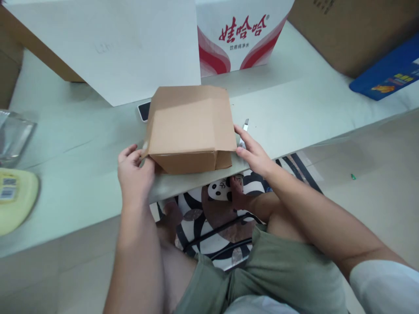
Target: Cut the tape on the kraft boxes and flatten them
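Note:
A small brown cardboard box (190, 126) sits near the front edge of the pale table (81, 148), its flaps folded shut. My left hand (134, 172) grips the box's lower left corner, fingers curled around a flap edge. On the box's right side my right hand (253, 150) presses flat, fingers stretched out against the cardboard. A small utility knife (245, 128) lies on the table just beyond my right fingers. A phone (144, 111) peeks out behind the box's left corner.
A large white sheet or box (111, 48) and a white-and-red printed carton (238, 35) stand behind. Brown cartons (353, 30) and a blue package (386, 74) lie far right. A yellow item (15, 198) and a clear plastic bag (13, 135) lie left.

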{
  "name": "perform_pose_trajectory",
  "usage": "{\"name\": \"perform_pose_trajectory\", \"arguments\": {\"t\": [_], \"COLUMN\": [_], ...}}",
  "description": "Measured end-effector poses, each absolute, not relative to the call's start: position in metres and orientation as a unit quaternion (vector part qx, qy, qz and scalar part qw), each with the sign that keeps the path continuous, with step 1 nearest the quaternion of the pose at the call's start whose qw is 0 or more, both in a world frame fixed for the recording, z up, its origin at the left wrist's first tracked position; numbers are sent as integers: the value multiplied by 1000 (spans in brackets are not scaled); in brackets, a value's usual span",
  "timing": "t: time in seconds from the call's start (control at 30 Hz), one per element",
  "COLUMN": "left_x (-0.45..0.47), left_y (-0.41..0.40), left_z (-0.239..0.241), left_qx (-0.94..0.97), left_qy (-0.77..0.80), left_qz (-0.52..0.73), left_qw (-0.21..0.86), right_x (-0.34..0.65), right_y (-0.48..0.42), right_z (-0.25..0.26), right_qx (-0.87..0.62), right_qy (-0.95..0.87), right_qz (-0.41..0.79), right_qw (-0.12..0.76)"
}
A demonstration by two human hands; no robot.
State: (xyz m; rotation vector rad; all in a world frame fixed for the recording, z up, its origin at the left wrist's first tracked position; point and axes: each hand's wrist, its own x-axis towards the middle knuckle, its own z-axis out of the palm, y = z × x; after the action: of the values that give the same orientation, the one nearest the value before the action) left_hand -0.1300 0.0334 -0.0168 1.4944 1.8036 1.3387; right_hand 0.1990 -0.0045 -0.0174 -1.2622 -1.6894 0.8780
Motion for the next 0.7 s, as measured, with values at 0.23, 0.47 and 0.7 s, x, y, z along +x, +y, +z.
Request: {"name": "perform_pose_trajectory", "arguments": {"t": [0.23,0.47,0.7], "left_x": [-110,-103,-99], "left_y": [24,24,20], "left_z": [-10,-18,-9], "left_qx": [547,607,571], "left_qy": [505,480,569], "left_qz": [546,465,488], "left_qw": [385,430,335], "right_x": [181,175,179], "right_y": [-6,-9,-4], "right_z": [-21,-17,-17], "right_qx": [-451,-549,-571], "right_qy": [-669,-606,-546], "right_qz": [385,368,294], "right_qw": [448,443,538]}}
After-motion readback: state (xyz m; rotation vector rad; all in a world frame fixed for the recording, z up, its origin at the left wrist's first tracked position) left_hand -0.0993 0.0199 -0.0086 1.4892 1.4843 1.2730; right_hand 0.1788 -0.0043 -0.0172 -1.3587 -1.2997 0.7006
